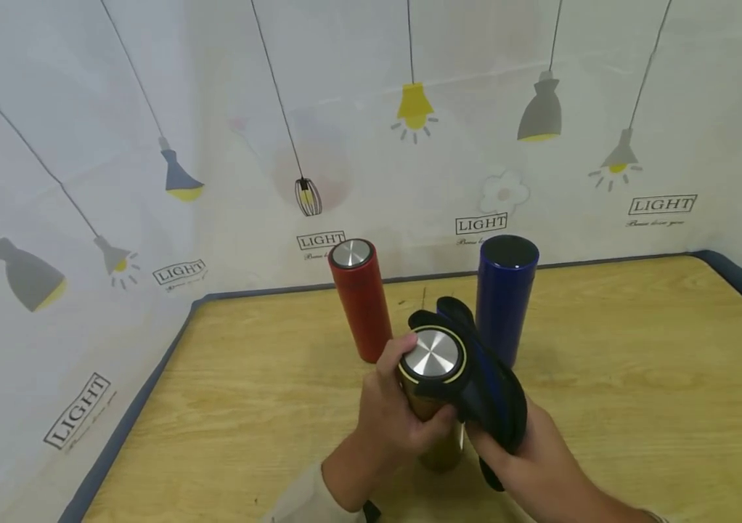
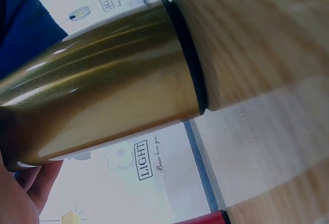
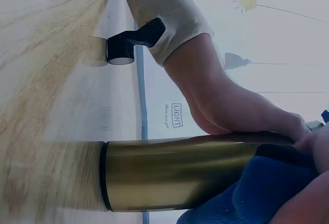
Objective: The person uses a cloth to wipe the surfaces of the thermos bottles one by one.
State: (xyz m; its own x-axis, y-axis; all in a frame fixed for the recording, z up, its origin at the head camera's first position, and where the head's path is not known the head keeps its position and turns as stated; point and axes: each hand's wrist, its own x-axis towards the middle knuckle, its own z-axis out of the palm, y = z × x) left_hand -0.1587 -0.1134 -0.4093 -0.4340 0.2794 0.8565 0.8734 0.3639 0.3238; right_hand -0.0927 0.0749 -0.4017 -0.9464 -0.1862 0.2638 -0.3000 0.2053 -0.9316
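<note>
Gripping gold bottle (image 1: 427, 404), lower centre, with left hand (image 1: 385, 420); pinching blue cloth (image 1: 496, 391) against it with right hand (image 1: 537, 454). Looks under way, unfinished; cannot tell any progress on red bottle (image 1: 366, 305) and blue bottle (image 1: 504, 305), mid-frame.

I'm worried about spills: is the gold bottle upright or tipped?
Upright. The gold bottle has its dark base down at the wooden tabletop; the head view shows its silver top facing up.

Upright gold flask (image 2: 103, 80), blue cloth (image 3: 267, 183) alongside, apparently folded
</note>
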